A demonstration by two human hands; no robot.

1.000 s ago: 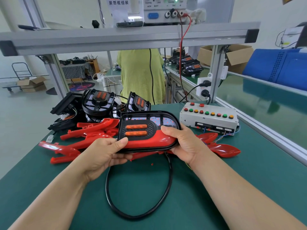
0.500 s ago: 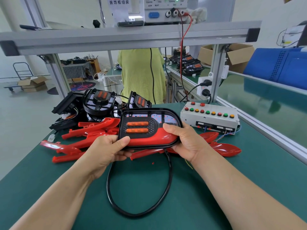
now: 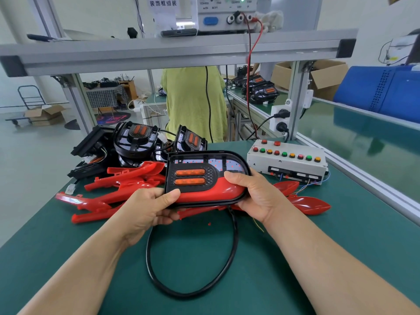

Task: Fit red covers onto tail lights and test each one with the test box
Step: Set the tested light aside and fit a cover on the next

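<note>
Tail light (image 3: 205, 176): held just above the green worktop (image 3: 329, 235), mid-width. Our left hand (image 3: 147, 206) grips its left end, thumb on the face. Our right hand (image 3: 258, 196) is curled round its rounded right end.

Room: we note bare worktop nearer us and to the right of the hands, bounded on the right by an aluminium rail (image 3: 368, 185). The left worktop edge drops to the floor.

Obstructions:
- 1 black cable (image 3: 181, 293) from the light, looped on the worktop between our forearms.
- Loose red covers (image 3: 127, 176) just behind and beneath the held light.
- A heap of black tail lights (image 3: 136, 139) behind those, at left.
- 1 test box (image 3: 287, 163) with coloured buttons, behind the right hand and apart from it.
- 1 overhead beam (image 3: 177, 51) crossing above.

Appearance: black rim, 2 orange bars at left, a pale dotted panel above, and a glossy red cover (image 3: 211, 193) along the lower half.
</note>
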